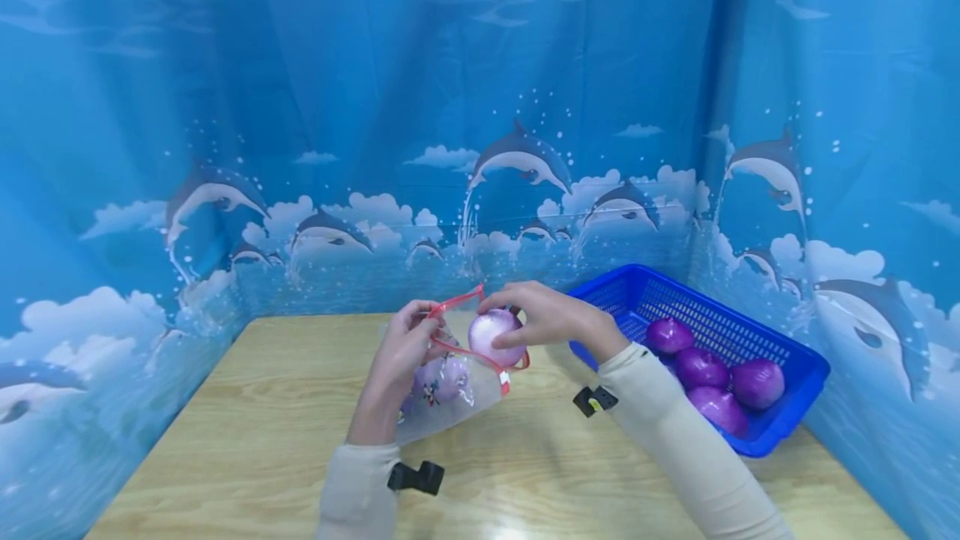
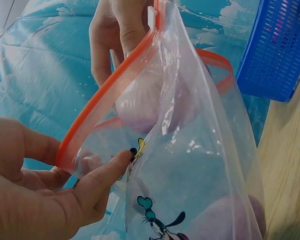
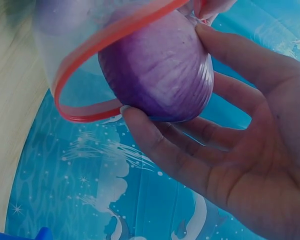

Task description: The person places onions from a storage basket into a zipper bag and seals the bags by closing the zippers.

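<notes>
A clear zip bag [image 1: 450, 407] with a red-edged mouth and cartoon prints is held up over the table. My left hand [image 1: 405, 357] pinches the bag's rim at its left side, as the left wrist view [image 2: 50, 185] also shows. In my right hand [image 1: 551, 319] is a purple onion [image 3: 160, 65], gripped between thumb and fingers. That onion is at the bag's mouth, partly behind the red rim [image 3: 85, 55]. Lower in the bag, another pale purple onion [image 2: 230, 217] shows through the plastic.
A blue plastic basket [image 1: 780, 340] stands at the table's right side, partly behind my right forearm. Several purple onions [image 1: 701, 369] lie in it. Wood-grain table [image 1: 262, 407] extends to the left, and a dolphin-print curtain [image 1: 420, 107] hangs behind and at both sides.
</notes>
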Motion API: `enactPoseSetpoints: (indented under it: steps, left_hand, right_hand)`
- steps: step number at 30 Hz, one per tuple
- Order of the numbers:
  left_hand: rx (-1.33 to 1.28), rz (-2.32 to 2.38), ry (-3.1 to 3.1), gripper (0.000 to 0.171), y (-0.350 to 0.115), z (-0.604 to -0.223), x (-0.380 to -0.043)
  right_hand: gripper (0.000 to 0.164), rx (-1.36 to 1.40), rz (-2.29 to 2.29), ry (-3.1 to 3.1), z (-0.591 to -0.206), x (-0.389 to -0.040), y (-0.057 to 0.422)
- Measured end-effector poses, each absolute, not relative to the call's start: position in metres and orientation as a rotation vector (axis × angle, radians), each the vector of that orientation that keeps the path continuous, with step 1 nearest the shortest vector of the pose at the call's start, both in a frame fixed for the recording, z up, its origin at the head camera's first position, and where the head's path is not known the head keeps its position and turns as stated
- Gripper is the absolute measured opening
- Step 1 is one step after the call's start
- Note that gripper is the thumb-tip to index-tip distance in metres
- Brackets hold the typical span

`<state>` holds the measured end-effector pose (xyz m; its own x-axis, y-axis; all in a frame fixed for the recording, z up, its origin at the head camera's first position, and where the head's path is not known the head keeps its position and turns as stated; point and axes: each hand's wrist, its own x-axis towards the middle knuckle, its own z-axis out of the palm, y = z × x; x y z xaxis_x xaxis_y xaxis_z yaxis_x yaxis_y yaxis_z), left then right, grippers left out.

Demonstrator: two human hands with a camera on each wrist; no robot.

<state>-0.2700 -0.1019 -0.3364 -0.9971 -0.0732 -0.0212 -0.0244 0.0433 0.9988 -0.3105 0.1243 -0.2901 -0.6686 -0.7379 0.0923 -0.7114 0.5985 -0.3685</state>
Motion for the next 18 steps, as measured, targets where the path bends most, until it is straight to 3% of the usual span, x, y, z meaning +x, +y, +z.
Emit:
enactPoseSetpoints:
  steps: [18]
  left_hand:
    - [0.116, -2.15, -2.163, 0.019, -0.103, -0.3336, -0.2698]
  right_hand:
    - [0.047, -1.205, -0.573, 2.782, -0.2909, -0.3077, 0.1206]
